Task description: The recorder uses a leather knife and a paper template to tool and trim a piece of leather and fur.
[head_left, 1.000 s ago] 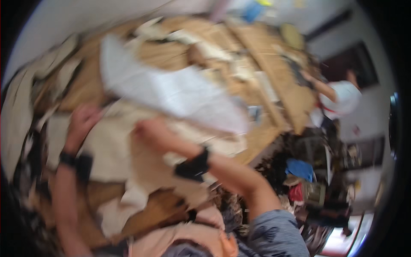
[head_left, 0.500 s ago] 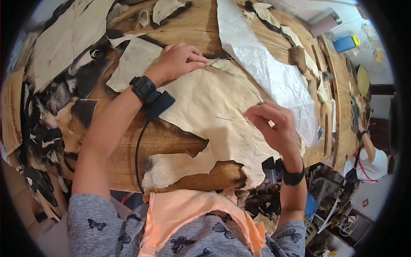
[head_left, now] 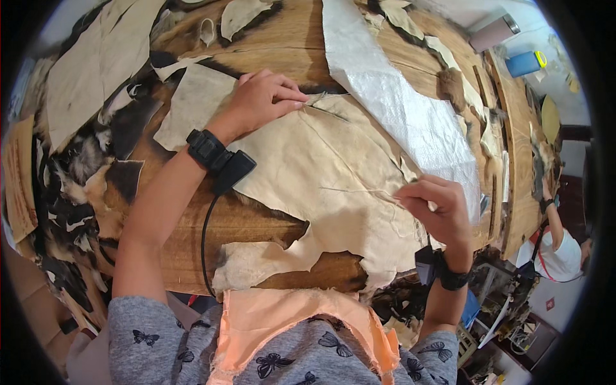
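Note:
A large pale hide (head_left: 301,167) lies flesh side up across the table, with ragged edges and dark fur along parts of its border. My left hand (head_left: 266,102) is closed, pinching the hide's far edge between thumb and fingers beside a slit. A thin thread (head_left: 375,192) runs over the hide to my right hand (head_left: 437,204), whose fingertips are pressed together on it just above the hide's right part. Whether a needle is also in those fingers is too small to tell.
Silvery white sheeting (head_left: 398,90) lies along the right of the hide. Fur scraps (head_left: 83,160) pile up at the left, near large pale skins (head_left: 96,70). A blue jar with a yellow lid (head_left: 526,63) stands far right. Another person (head_left: 558,247) works at the right.
My right hand has moved right and slightly down, drawing the thread with it. My left hand stays at the hide's far edge.

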The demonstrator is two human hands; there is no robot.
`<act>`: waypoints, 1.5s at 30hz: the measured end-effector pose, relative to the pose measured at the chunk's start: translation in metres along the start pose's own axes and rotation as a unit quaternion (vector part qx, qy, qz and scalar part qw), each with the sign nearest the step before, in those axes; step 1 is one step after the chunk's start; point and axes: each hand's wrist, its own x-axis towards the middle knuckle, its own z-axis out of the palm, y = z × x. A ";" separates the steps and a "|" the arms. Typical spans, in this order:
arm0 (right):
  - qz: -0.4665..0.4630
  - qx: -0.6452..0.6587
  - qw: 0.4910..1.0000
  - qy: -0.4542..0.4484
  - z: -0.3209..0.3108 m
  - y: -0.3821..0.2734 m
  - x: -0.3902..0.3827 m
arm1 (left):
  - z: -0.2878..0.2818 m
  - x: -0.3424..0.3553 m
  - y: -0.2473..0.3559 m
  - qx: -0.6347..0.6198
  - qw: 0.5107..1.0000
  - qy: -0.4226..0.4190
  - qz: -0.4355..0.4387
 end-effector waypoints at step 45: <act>-0.013 0.021 0.993 0.118 0.099 0.032 0.085 | 0.026 0.002 0.020 -0.010 0.988 0.155 -0.015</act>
